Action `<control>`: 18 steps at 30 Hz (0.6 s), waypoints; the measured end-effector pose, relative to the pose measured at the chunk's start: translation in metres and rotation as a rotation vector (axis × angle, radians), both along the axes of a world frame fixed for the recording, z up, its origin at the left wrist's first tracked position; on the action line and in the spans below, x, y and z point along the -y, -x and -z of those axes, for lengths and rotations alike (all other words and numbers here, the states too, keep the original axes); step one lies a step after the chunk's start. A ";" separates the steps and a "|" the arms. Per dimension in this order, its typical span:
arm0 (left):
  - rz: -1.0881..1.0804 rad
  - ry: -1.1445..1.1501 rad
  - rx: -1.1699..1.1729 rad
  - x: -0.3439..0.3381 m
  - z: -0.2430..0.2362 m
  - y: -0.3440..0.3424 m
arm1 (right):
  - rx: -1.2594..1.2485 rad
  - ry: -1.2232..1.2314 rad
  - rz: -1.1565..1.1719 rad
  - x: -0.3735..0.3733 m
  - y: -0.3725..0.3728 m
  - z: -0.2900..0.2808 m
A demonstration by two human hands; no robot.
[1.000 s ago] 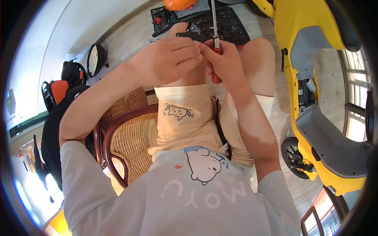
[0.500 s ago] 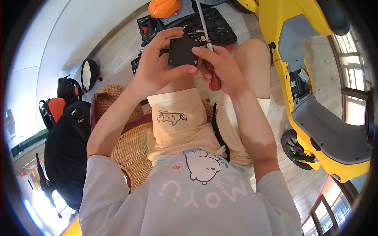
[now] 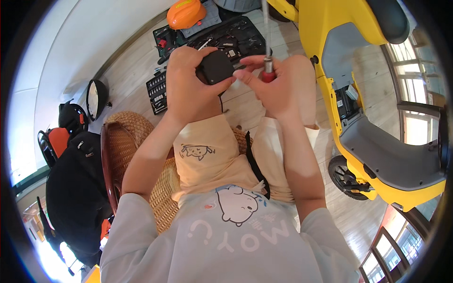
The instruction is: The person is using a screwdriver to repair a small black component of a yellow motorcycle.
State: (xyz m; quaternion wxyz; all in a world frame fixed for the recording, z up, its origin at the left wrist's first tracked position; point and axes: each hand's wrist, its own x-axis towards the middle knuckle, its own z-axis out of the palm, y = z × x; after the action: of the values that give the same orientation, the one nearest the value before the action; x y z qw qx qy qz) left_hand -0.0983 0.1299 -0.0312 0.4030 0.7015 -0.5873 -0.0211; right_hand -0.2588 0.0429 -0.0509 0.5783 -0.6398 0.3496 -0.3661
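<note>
My left hand grips a flat black square box by its sides, thumb along the lower edge and fingers over the top left. Close by on the right, my right hand is closed on a screwdriver with a red handle and a long metal shaft standing up out of the fist. The tip of that thumb is at the box's right edge; whether it touches is unclear. Both hands are held above my bare knees, and much of the screwdriver's handle is hidden in my fingers.
Beyond my hands lie an open black tool case, a socket set and an orange helmet. A yellow scooter stands at right. At left are black bags and a round black-rimmed object. I sit on a wicker chair.
My left hand has turned to show the box, which was mostly covered earlier, and shifted slightly left since. My right hand has moved slightly right and down, the screwdriver's shaft swinging more upright.
</note>
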 end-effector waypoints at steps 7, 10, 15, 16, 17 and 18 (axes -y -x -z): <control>0.012 -0.129 -0.354 0.010 0.018 0.016 | -0.300 0.154 0.054 -0.001 0.006 0.007; -0.017 -0.137 -0.161 0.011 0.023 0.016 | -0.342 0.205 0.044 -0.003 0.005 0.010; 0.020 -0.193 -0.193 0.008 0.018 0.013 | -0.314 0.426 0.018 0.000 0.007 0.004; 0.063 -0.229 -0.204 0.008 0.016 0.010 | -0.337 0.389 -0.034 0.002 0.009 0.001; 0.055 -0.227 -0.203 0.007 0.014 0.006 | -0.282 0.433 -0.038 0.003 0.013 -0.003; 0.193 -0.314 -0.313 0.007 0.011 0.000 | -0.290 0.377 -0.150 0.003 0.018 -0.007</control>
State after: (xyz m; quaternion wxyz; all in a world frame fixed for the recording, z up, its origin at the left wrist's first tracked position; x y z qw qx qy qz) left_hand -0.0982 0.1233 -0.0425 0.3713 0.6845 -0.5714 -0.2591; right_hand -0.2770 0.0394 -0.0443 0.4180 -0.8063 0.3062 -0.2852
